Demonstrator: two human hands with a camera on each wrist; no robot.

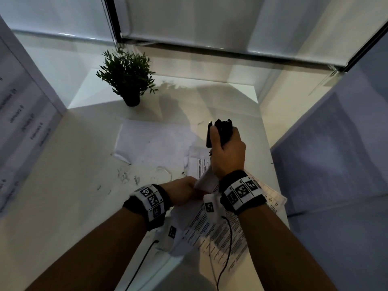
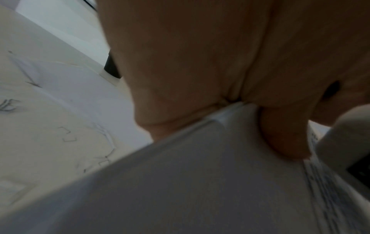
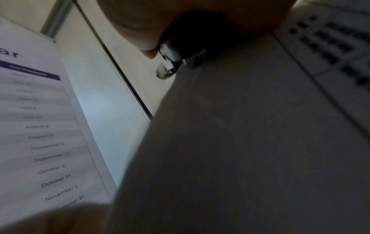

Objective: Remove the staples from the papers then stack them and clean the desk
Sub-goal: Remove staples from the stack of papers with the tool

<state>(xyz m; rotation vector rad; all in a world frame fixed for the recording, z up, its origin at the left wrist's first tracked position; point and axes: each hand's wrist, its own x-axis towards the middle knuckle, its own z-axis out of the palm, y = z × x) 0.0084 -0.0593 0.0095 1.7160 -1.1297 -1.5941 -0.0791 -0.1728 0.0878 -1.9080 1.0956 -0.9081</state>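
Observation:
My right hand (image 1: 227, 152) grips a black staple remover (image 1: 222, 131), held upright above the corner of a printed paper set (image 1: 212, 225) at the desk's near right. Its metal jaws (image 3: 172, 58) sit at the paper's edge in the right wrist view. My left hand (image 1: 184, 191) pinches the folded corner of those papers (image 2: 230, 120) between thumb and fingers. A stack of blank white sheets (image 1: 155, 141) lies flat in the middle of the desk. Several pulled staples (image 1: 126, 177) are scattered left of the papers, also seen as loose staples (image 2: 68, 134) on the desk.
A small potted plant (image 1: 129, 80) stands at the back of the white desk (image 1: 63, 185). A printed calendar sheet (image 3: 40, 126) hangs on the left wall panel (image 1: 21, 122). A grey partition (image 1: 336, 154) closes the right side. Black cables (image 1: 226, 248) hang from my wrists.

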